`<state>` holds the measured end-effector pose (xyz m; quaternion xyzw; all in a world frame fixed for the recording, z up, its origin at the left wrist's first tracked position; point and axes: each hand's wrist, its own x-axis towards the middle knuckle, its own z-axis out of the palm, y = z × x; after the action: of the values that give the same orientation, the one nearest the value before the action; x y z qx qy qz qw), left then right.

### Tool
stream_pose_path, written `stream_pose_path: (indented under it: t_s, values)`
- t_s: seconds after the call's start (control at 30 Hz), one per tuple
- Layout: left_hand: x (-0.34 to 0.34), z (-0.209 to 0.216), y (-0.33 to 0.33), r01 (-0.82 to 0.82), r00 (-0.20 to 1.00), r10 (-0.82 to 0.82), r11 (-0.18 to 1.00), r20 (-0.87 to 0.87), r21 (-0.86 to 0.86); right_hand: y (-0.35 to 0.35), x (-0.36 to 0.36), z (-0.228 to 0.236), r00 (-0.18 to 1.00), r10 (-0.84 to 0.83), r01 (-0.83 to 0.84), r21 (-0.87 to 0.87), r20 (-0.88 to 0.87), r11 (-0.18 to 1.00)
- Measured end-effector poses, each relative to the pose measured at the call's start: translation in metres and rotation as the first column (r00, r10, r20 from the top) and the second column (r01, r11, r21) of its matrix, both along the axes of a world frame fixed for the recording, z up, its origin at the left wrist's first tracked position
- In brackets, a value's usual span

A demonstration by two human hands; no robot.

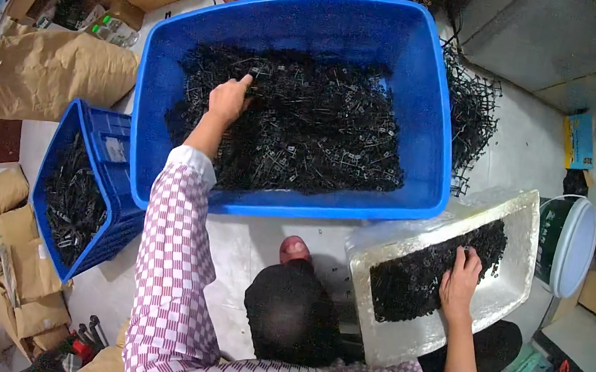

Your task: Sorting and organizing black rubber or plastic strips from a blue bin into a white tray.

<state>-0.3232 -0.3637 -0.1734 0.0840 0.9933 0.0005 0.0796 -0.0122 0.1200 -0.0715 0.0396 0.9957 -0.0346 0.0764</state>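
A large blue plastic tub (pixel 283 211) holds a wide heap of small black plastic parts (pixel 322 128), thin sticks and little clips among them. Over the heap's left side is my left hand (pixel 228 101), its index finger stretched out to the parts and its thumb apart; nothing shows held in it, though the other fingers are partly hidden. At the lower right, a white foam box (pixel 398 340) contains smaller black pieces (pixel 420 273). My right hand (pixel 460 281) lies on these pieces, open, its fingers slightly bent and apart.
Left of the tub stands a tilted blue crate (pixel 94 233) with black parts, below a brown paper sack (pixel 60 73). Black lattice-like pieces (pixel 471 108) pile up against the tub's right side. A lidded bucket (pixel 574 246) is beyond the foam box; paper packages (pixel 30 277) lie lower left.
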Motion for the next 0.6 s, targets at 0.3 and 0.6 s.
stream_pose_path:
  t_s: [0.3,0.6]
  values:
    - [0.059,0.13,-0.012,0.051,0.998,-0.051,0.999,0.026,0.007,0.008,0.008,-0.01,0.996,0.031,-0.032,-0.003,-0.087,0.999]
    - [0.054,0.296,-0.032,0.191,0.968,-0.184,0.981,-0.169,0.031,0.02,0.017,-0.021,0.992,-0.02,0.01,-0.072,-0.128,0.997]
